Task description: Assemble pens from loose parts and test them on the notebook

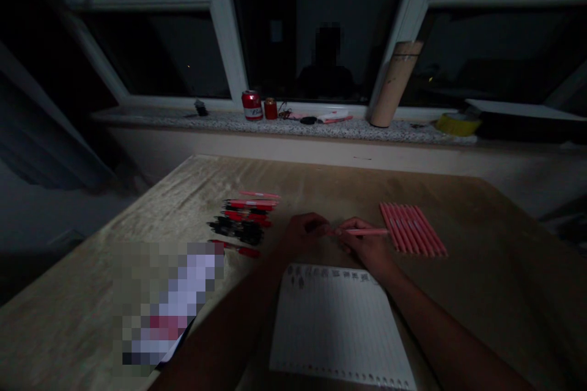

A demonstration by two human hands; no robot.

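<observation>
Over the middle of the table, my right hand (362,243) is closed around a pink pen (369,232), which lies nearly level and points left. The pen's left end reaches the pinched fingertips of my left hand (305,229); dim light hides the exact contact. Just right of my right hand, several pink pens (413,229) lie side by side in a neat slanted row. Left of my left hand is a loose pile of black, red and pink pens (243,220). A spiral notepad (339,324) with writing along its top lies below both hands, between my forearms.
A blurred-out phone-like object (183,305) lies at the left front of the table (481,293). On the windowsill (206,125) stand a red can (252,105), a small red jar (271,109), a tall cardboard tube (395,85) and a yellow tape roll (457,124).
</observation>
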